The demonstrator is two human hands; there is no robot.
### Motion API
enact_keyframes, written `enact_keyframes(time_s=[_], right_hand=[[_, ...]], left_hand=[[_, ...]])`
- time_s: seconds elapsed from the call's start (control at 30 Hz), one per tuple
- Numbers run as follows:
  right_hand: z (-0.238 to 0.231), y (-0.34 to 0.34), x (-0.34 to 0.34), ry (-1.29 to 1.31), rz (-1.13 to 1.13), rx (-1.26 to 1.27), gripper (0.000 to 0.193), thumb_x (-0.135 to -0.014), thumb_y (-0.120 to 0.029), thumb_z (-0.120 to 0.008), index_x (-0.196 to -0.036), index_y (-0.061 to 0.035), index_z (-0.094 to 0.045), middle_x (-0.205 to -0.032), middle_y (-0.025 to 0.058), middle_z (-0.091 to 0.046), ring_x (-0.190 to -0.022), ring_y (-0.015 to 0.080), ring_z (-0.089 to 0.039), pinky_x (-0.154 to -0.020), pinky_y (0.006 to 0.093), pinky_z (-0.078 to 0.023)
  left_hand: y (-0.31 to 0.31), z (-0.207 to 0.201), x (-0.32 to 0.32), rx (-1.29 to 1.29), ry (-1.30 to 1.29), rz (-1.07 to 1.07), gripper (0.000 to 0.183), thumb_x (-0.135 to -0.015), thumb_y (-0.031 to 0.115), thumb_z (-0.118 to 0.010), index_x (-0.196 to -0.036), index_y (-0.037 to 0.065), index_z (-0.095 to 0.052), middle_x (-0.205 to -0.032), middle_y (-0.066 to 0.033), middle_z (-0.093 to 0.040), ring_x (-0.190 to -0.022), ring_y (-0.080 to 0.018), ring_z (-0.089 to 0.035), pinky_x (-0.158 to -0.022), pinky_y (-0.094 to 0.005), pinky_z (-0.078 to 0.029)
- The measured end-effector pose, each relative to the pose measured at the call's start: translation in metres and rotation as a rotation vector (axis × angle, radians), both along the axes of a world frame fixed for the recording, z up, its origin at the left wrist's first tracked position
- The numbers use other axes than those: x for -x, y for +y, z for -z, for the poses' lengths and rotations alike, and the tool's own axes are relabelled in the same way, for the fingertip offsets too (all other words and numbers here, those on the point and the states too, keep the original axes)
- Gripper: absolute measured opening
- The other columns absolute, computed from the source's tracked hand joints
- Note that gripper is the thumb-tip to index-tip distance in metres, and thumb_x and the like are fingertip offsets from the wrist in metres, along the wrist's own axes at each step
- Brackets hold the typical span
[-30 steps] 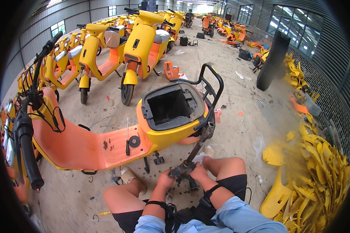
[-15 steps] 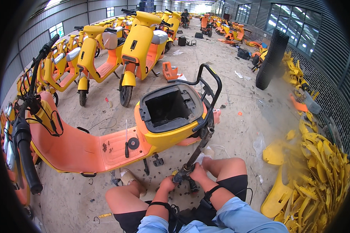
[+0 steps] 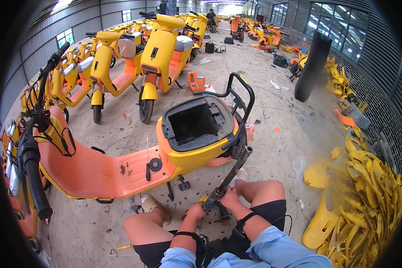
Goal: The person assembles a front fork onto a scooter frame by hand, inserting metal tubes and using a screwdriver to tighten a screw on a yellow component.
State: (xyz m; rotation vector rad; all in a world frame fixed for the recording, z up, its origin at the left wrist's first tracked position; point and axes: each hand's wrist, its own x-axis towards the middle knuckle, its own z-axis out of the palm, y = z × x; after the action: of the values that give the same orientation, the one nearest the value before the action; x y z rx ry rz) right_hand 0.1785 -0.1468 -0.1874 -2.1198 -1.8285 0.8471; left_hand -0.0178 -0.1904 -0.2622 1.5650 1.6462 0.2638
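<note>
- Scooter (image 3: 193, 157): yellow and orange, seat bay uncovered, standing on the floor (image 3: 277, 161).
- Dark tubular part (image 3: 231, 175): held aslant between the person's knees, near the scooter's rear; floor contact cannot be determined. Judged stiff, fairly heavy, hard to break, possibly slippery with grime; best gripped around the bare shaft, with the thick lower end supported.
- Right hand (image 3: 229, 198): closed around the part's lower shaft.
- Left hand (image 3: 197, 210): curled at the lower end; fingers largely hidden, hold undetermined.
- Screwdriver (image 3: 148, 169): lying on the footboard (image 3: 136, 184), towards its seat-side edge.
- Black disc (image 3: 155, 164): just beside the screwdriver.
</note>
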Motion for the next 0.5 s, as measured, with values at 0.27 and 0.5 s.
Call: enact_keyframes(time_s=[0.27, 0.5], right_hand=[[0.001, 0.0, -0.002, 0.011, 0.028, 0.028, 0.077, -0.075, -0.019, -0.069, -0.144, -0.0072, -0.036, -0.131, 0.0257, -0.046, -0.122, 0.0431, -0.05, -0.103, 0.0439, -0.045], [0.0, 0.0, 0.004, 0.086, 0.064, -0.072, 0.081, -0.076, -0.017, -0.067, -0.148, -0.0064, -0.032, -0.139, 0.0251, -0.043, -0.131, 0.0427, -0.043, -0.109, 0.0441, -0.038]], left_hand=[[-0.003, -0.021, -0.005, 0.036, 0.005, 0.022, 0.048, -0.075, 0.036, -0.076, -0.115, 0.009, -0.067, -0.109, -0.0181, -0.07, -0.101, -0.0363, -0.067, -0.087, -0.0456, -0.053], [-0.002, -0.005, 0.001, 0.028, -0.049, -0.023, 0.047, -0.077, 0.035, -0.074, -0.114, 0.008, -0.067, -0.105, -0.0189, -0.071, -0.096, -0.0361, -0.068, -0.085, -0.0441, -0.053]])
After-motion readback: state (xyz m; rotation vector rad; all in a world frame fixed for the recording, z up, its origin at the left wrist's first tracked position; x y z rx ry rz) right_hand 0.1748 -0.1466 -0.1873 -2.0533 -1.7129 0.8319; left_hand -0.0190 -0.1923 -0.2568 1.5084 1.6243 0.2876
